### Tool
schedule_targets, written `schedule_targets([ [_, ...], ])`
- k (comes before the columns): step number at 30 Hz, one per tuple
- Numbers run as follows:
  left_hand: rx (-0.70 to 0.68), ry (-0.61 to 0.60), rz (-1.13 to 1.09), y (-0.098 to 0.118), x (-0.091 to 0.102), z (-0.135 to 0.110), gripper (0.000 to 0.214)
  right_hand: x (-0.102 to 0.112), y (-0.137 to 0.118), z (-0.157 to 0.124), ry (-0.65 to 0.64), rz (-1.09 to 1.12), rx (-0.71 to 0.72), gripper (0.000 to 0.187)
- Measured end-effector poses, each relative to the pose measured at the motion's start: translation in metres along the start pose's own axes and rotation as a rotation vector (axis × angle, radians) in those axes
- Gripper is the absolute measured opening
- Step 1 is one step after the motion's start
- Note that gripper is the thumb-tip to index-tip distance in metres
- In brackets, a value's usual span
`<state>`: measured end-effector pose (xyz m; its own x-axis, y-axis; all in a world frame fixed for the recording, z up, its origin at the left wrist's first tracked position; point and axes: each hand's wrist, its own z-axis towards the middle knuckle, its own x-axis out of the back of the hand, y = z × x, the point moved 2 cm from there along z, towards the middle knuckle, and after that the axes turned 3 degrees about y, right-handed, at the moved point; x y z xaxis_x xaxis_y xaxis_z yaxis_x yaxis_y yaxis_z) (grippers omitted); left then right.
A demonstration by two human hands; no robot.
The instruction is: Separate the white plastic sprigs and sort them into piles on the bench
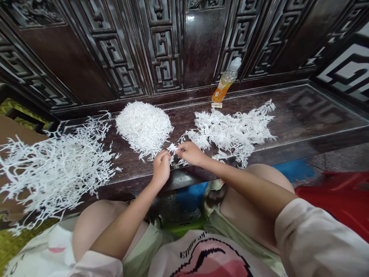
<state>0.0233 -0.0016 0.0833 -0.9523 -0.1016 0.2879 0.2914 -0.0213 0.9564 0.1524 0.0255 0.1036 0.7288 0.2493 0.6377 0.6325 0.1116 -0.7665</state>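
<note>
Between my hands, above the bench's front edge, is a small white branched plastic piece (173,148). My right hand (190,153) pinches it between thumb and fingers. My left hand (162,167) is closed at the piece's near side, its fingertips partly hidden. Just behind them rises a rounded heap of short, thin white bits (144,127). To the right lies a loose pile of white branched clusters (230,130). A larger tangle of bare white branching stems (66,169) spreads at the left, overhanging the front edge.
The dark wooden bench (300,111) has a carved panel back (204,50). An orange drink bottle (225,82) with a white cap stands by the back, beside a small box-like item (216,105). My knees are close under the front edge. Something red (337,200) is at the right.
</note>
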Motion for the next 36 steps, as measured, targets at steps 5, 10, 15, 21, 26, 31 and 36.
schedule_targets([
  [5, 0.046, 0.028, -0.047, -0.007, 0.003, 0.002, 0.012, 0.001, -0.007, -0.004, 0.013, -0.016, 0.015, 0.028],
  [10, 0.073, 0.027, -0.067, -0.016, 0.004, 0.005, 0.011, -0.001, -0.004, -0.003, 0.036, -0.079, 0.05, 0.029],
  [15, 0.164, 0.025, -0.1, -0.02, -0.003, 0.003, 0.011, -0.005, 0.001, 0.0, 0.099, -0.201, 0.035, 0.026],
  [21, 0.188, 0.026, -0.113, -0.01, -0.01, -0.01, 0.014, -0.007, 0.007, 0.003, 0.11, -0.245, 0.003, 0.023],
  [26, 0.019, 0.111, -0.013, -0.006, 0.015, -0.017, 0.019, 0.037, 0.039, 0.02, 0.304, -0.217, -0.204, 0.025],
  [31, 0.211, 0.125, 0.1, -0.029, 0.035, 0.019, 0.017, 0.026, 0.031, 0.018, 0.015, 0.001, -0.024, 0.03],
  [36, 0.255, 0.044, 0.346, -0.054, 0.033, 0.042, 0.012, -0.007, 0.022, 0.008, -0.144, 0.018, 0.082, 0.029],
])
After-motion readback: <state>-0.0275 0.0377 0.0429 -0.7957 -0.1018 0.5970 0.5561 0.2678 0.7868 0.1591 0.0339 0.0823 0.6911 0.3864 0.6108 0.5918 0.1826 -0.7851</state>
